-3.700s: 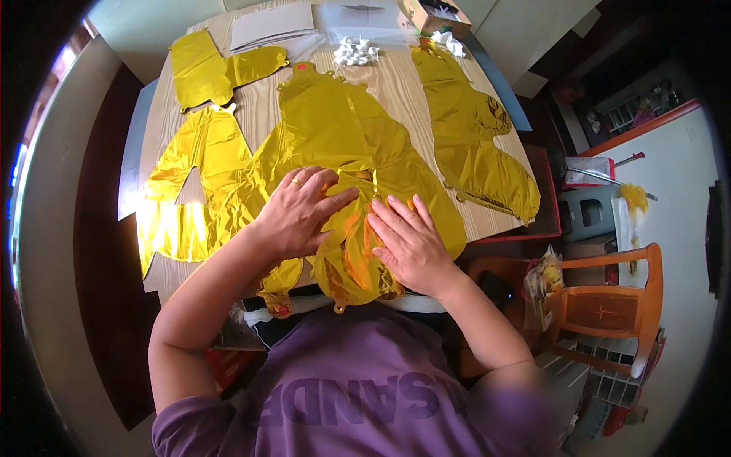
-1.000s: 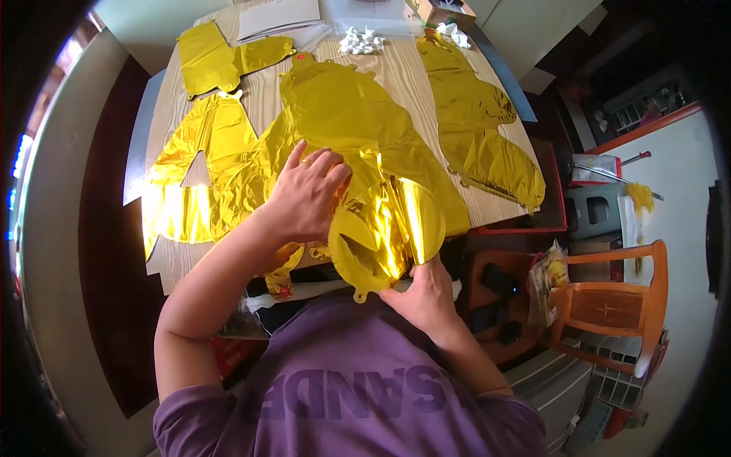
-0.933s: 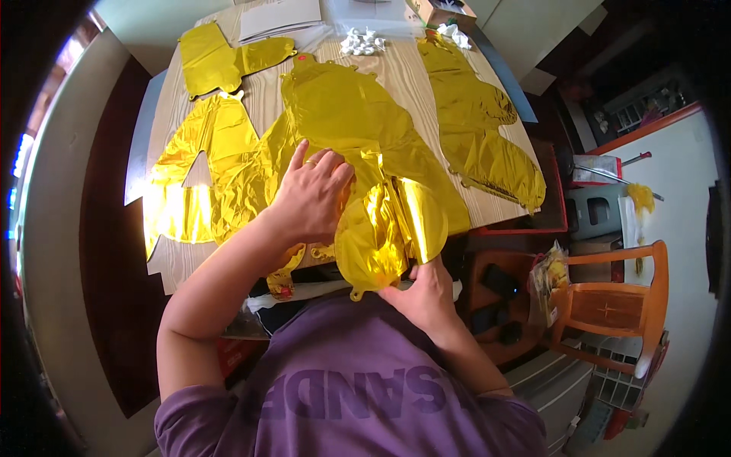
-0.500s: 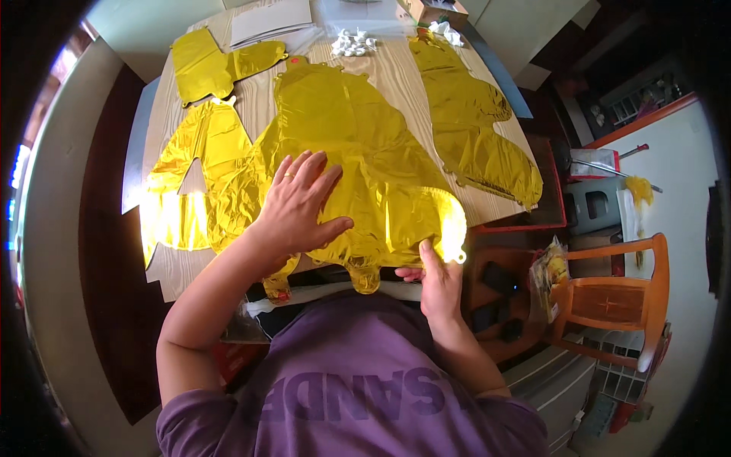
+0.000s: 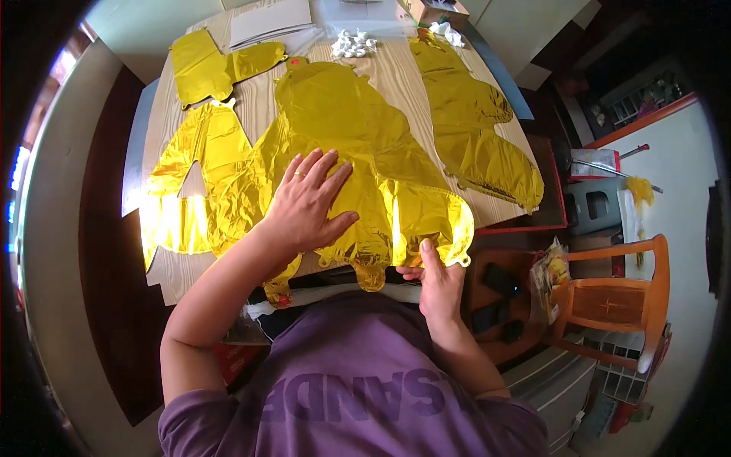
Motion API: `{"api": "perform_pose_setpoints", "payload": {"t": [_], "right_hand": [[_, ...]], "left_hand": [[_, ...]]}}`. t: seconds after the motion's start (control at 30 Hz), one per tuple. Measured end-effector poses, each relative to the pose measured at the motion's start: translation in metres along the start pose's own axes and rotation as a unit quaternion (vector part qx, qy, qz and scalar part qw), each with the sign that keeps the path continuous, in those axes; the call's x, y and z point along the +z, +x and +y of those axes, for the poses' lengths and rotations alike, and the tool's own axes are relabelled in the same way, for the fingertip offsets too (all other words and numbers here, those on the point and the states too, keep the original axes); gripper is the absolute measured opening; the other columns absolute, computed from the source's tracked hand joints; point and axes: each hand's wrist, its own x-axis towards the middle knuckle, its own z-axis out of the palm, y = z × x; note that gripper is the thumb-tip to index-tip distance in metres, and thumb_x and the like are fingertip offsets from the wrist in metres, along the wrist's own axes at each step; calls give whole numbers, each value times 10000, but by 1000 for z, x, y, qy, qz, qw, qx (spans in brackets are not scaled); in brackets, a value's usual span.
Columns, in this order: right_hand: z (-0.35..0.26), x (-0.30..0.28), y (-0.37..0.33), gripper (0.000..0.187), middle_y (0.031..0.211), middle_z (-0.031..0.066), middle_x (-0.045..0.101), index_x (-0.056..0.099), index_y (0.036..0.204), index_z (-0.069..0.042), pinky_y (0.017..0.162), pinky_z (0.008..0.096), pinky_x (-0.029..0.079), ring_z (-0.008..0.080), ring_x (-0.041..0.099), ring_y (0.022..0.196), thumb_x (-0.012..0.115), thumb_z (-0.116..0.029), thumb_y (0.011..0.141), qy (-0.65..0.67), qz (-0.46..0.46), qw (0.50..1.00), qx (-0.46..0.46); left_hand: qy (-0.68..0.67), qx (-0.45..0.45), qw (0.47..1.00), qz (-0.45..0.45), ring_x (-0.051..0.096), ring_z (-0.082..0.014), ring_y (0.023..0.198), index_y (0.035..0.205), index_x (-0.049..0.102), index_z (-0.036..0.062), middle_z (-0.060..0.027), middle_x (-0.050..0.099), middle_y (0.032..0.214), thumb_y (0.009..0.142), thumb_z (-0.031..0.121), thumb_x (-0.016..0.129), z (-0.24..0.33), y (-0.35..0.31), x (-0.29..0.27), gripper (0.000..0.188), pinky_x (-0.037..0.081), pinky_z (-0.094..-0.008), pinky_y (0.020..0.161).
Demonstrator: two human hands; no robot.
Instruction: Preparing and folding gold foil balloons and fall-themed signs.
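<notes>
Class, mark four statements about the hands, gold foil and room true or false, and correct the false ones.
1. The right hand holds the gold foil by its near edge. True.
2. The left hand is clenched in a fist. False: the left hand is open, palm down.
3. A wooden chair stands to the person's right. True.
4. The small white pieces lie beside the right hand. False: the small white pieces lie toward the table's far side.
</notes>
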Motion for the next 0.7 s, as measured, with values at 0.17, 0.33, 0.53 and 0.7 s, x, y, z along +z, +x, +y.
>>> {"api": "perform_pose_setpoints", "payload": {"t": [0.17,0.33,0.53,0.7], "right_hand": [[4,-1,3,281,908,104,703,608,1139,18,556,294,558,204,693,646,631,-221,993,17,2,1000,6],[-1,0,3,290,901,106,706,613,1137,23,552,290,554,203,693,637,638,-225,988,30,9,999,11],[-5,1,2,263,895,95,704,644,1078,27,530,263,527,186,688,600,621,-223,1002,-5,7,1000,-9],[-12,2,3,252,849,77,692,651,1059,27,513,252,510,179,682,581,610,-217,1009,-59,-13,997,-48]], "left_hand": [[-3,-1,1000,5,390,-441,1374,1424,484,56,-239,459,1444,859,514,652,1,0,1,746,264,-563,1165],[0,-1,1000,10,399,-438,1358,1415,487,48,-241,462,1433,857,519,652,4,2,0,748,268,-563,1161],[-14,-3,1000,26,413,-436,1338,1395,496,41,-247,466,1416,861,502,648,6,2,0,721,286,-549,1149],[-63,-16,997,27,427,-426,1327,1378,510,33,-247,478,1395,860,426,653,-4,-1,-11,665,319,-518,1132]]}}
